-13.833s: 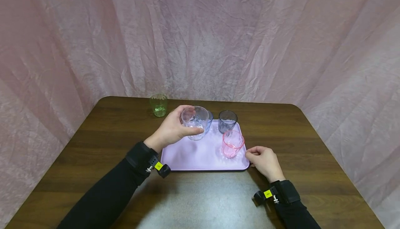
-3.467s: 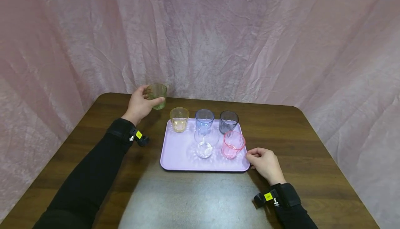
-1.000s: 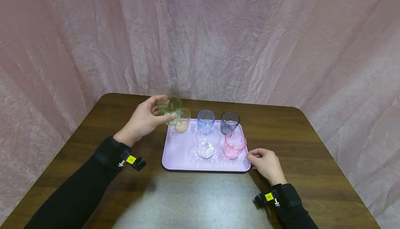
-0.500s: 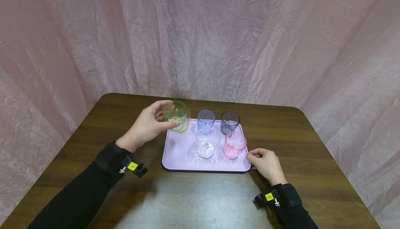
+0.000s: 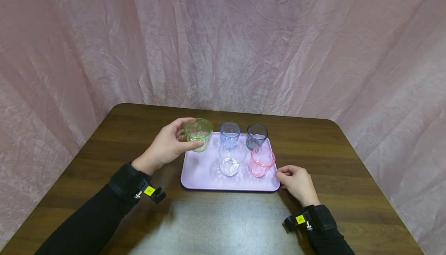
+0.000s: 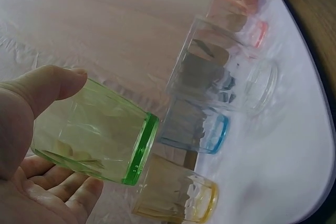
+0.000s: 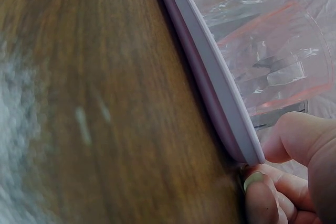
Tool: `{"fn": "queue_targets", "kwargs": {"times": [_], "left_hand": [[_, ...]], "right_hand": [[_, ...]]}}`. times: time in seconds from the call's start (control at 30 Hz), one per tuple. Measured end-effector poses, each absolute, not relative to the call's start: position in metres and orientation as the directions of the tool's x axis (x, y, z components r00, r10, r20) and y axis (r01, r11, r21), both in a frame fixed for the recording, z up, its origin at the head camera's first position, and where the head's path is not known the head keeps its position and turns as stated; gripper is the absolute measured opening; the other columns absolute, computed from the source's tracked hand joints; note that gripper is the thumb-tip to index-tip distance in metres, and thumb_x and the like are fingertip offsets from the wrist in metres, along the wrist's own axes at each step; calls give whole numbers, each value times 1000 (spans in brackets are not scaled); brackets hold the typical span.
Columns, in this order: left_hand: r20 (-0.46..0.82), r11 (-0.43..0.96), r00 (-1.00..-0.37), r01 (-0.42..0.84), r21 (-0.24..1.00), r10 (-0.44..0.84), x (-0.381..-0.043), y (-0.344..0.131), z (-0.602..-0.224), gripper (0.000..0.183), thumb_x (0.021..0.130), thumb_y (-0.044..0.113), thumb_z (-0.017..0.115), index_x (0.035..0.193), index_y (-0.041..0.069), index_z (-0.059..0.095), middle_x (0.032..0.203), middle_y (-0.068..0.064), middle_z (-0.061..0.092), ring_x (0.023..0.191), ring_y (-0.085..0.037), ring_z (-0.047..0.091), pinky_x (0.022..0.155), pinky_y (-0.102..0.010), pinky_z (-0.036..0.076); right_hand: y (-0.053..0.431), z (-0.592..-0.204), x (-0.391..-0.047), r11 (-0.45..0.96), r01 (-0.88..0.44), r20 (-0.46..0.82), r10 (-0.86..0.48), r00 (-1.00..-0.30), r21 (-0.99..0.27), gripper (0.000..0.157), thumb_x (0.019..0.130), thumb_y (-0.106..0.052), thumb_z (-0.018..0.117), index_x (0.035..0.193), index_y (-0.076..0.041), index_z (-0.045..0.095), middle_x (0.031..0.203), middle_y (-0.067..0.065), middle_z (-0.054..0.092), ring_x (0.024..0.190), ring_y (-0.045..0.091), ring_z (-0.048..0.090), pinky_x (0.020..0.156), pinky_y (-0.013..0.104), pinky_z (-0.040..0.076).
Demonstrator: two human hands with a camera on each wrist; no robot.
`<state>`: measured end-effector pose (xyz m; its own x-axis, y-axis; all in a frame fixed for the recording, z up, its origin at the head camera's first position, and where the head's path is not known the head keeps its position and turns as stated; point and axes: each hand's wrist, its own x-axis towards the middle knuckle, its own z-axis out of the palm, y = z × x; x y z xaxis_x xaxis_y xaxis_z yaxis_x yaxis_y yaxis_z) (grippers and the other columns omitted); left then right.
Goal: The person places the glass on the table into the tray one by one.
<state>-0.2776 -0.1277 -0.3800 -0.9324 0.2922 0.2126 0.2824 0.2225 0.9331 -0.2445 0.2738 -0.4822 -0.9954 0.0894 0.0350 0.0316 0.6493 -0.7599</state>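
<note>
My left hand [image 5: 165, 146] grips a green glass [image 5: 199, 135] round its side, thumb in front and fingers behind. It is held above the back left of the lilac tray [image 5: 200, 179]. In the left wrist view, a yellow glass [image 6: 176, 192] stands just beyond its base; the head view hides it behind the green glass. My right hand [image 5: 296, 181] pinches the tray's rim at the near right corner, thumb above and fingers below. Closest to it stands a pink glass [image 5: 260, 164], with a colourless glass [image 5: 230, 164] to its left.
A blue glass [image 5: 229, 131] and a grey glass [image 5: 256, 136] stand along the tray's back edge. Wooden tabletop [image 5: 348, 193] surrounds the tray, and a pink curtain [image 5: 223, 53] hangs behind the table.
My left hand earlier put the colourless glass on the tray. It then took the green glass from the table's back left and brought it right and nearer, over the tray. My right hand stays put.
</note>
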Motion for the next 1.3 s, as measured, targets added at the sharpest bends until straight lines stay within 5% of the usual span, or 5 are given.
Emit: {"fn": "queue_targets", "kwargs": {"times": [0.53,0.83,1.07,1.3], "left_hand": [[186,229,-935,260,938,302,-273,-123,-389,80,79,14,86,143,2,41,131,-13,53,110,-26,58,80,-21,52],[179,246,-939,255,935,293,-272,-122,-396,80,77,15,88,142,1,42,131,-13,54,111,-24,57,85,-29,51],[159,239,-944,232,943,288,-264,-119,-390,78,79,4,84,143,-4,39,133,-21,50,115,-31,54,94,-49,46],[163,261,-944,241,935,287,-272,-124,-407,80,77,17,88,141,2,43,132,-13,52,114,-26,55,94,-47,48]], "right_hand": [[274,-481,-244,645,35,30,88,-996,-763,17,90,-17,71,96,-2,73,79,5,69,61,16,63,55,26,55],[274,-482,-244,642,25,39,85,-996,-766,16,89,-17,72,96,-2,73,78,5,69,61,16,63,55,26,55],[273,-482,-243,639,22,45,88,-995,-769,15,88,-16,71,95,-2,73,77,4,70,60,16,63,54,25,55],[273,-481,-243,633,25,37,85,-996,-774,15,88,-15,70,95,-2,73,79,5,70,61,16,64,54,25,55]]}}
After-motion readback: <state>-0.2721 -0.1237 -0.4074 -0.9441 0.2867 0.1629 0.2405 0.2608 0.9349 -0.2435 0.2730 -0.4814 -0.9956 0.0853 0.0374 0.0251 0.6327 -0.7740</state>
